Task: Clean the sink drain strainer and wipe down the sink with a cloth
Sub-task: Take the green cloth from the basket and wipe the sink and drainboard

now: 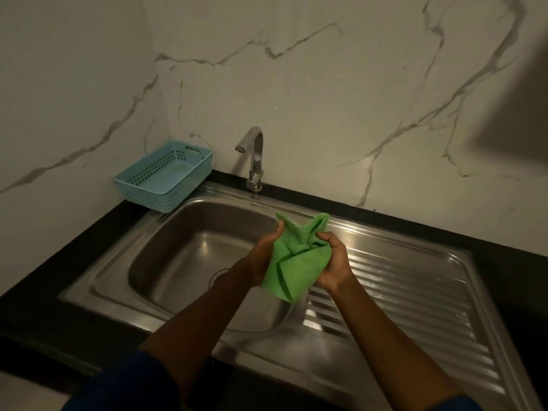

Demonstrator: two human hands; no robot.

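1. Head view: a person stands at a steel sink (pixel 166 250) set in a dark tabletop (pixel 38 277), with a marble-look wall behind.
2. Both hands meet above the basin's right edge. The left hand (pixel 262 253) and right hand (pixel 333 262) are each clenched on a green cloth (pixel 296 256), which hangs bunched between them, clear of the steel. Two corners stick up and a fold droops below.
3. The drain (pixel 218 275) lies at the basin floor, mostly hidden behind the left forearm; only a curved rim shows. Whether the strainer sits in it, or is clean, cannot be told.
4. A tap (pixel 253 155) stands behind the basin; no water is seen running. An empty blue basket (pixel 166 176) rests at the back left corner. A ridged drainboard (pixel 400 292) stretches to the right.
5. Progress, as a judgement: the cloth is in hand and looks to be gathered or wrung, so wiping seems under way or about to begin. The basin and drainboard show a few glints, perhaps water, so wiping appears unfinished.
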